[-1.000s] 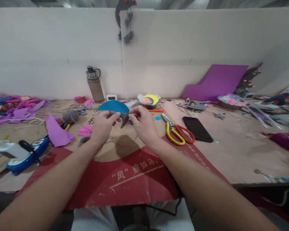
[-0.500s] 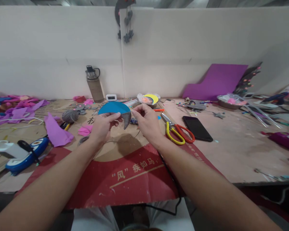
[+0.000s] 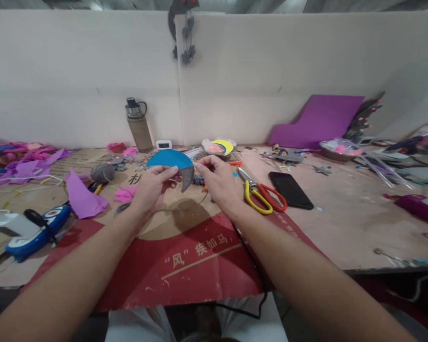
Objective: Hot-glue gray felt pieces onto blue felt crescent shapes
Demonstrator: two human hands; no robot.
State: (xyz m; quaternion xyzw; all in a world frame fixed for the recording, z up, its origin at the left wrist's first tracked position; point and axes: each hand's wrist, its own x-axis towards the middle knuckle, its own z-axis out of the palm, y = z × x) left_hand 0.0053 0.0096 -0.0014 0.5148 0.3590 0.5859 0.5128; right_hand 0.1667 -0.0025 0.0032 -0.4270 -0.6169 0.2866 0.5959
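My left hand (image 3: 157, 185) pinches a blue crescent-shaped piece (image 3: 169, 159) above the cardboard. Grey yarn (image 3: 187, 178) is wound closely around the crescent's right tip, which points down. Just to the right, my right hand (image 3: 216, 175) is closed in a pinch close to the wrapped end. A thin grey strand hangs below that hand and curves left over the cardboard; its grip point is too fine to see clearly. A grey ball of yarn (image 3: 102, 173) lies to the left of my left hand.
Scissors (image 3: 260, 192) with yellow and red handles lie right of my right hand, beside a black phone (image 3: 291, 190). Red printed cardboard (image 3: 199, 280) covers the front. A blue power strip (image 3: 39, 232), pink felt (image 3: 83, 197) and a bottle (image 3: 139, 126) stand or lie leftward.
The view has shifted slightly. The crescent has turned a little, showing more of its yarn-wrapped tip. Both hands keep nearly the same pose.
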